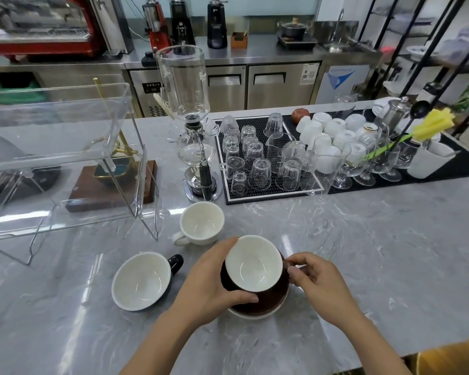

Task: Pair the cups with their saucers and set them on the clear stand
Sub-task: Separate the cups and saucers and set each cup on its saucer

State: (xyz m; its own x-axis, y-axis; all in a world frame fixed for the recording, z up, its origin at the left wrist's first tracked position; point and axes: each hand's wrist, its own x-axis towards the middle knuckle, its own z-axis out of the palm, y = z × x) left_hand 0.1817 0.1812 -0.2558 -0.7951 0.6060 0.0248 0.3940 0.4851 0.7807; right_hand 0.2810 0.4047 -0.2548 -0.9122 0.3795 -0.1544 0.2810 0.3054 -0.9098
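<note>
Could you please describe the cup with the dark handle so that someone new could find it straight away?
Start at the clear stand on the left of the marble counter, then look nearer, left of the left hand. The black cup lies there, white inside. Unlike the white cup and the held brown cup, its handle is black.

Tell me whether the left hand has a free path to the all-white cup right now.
Probably yes, once free: the left hand now holds the brown cup, but only bare counter lies between it and the white cup.
</note>
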